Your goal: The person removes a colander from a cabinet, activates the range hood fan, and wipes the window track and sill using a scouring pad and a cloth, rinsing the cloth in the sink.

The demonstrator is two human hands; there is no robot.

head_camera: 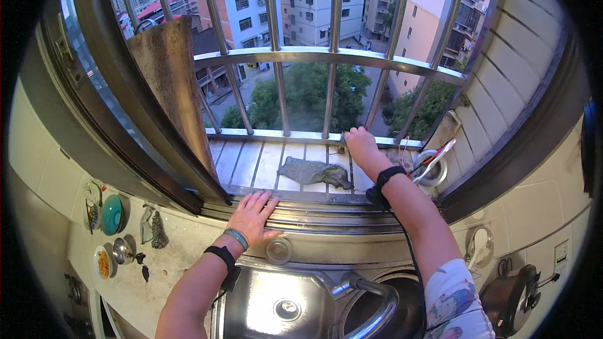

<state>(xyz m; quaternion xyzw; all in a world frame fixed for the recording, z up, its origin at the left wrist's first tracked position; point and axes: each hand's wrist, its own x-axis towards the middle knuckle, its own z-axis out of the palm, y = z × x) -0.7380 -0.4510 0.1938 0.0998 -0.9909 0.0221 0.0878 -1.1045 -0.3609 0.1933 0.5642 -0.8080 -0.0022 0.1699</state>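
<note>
My left hand [252, 218] rests with spread fingers on the metal window track [320, 216], above the steel sink. My right hand [362, 143] reaches out to the lower rail [301, 135] of the window grille, its fingers curled around a small dark bit of something, perhaps a cloth, at the rail. A grey crumpled cloth [311, 171] lies on the slatted ledge between my hands. Right of my right hand, a round metal container [431, 169] holds a white-handled item [440, 154] and wires. Each wrist wears a black strap with a small device.
Below lie a steel sink basin [264, 301], a curved faucet [388, 308] and a glass lid [278, 250]. Bowls, including a teal one [112, 214], stand on the left counter. A wooden board [169, 80] leans at the left of the grille; a dark pot [506, 296] stands right.
</note>
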